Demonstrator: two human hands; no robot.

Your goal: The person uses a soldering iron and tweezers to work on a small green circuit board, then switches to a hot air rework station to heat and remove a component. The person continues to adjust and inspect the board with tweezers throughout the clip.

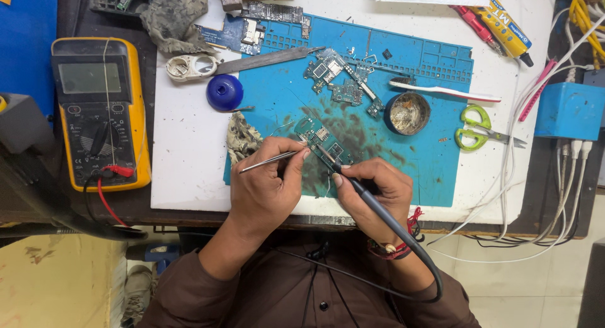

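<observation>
A small green circuit board [317, 138] lies on the blue work mat [428, 145]. My left hand [268, 186] pinches metal tweezers [268, 161], whose shaft sticks out to the left while the fingertips rest at the board's edge. My right hand [372, 192] grips a dark soldering iron [353, 183] like a pen, its tip touching the board. The iron's black cord loops down past my right wrist.
More circuit boards [343, 82] and a round tin [408, 113] sit higher on the mat. A yellow multimeter [101, 110] stands at left. Green scissors [476, 129], a toothbrush [444, 90], a blue cap [224, 92], rags and white cables at right surround the mat.
</observation>
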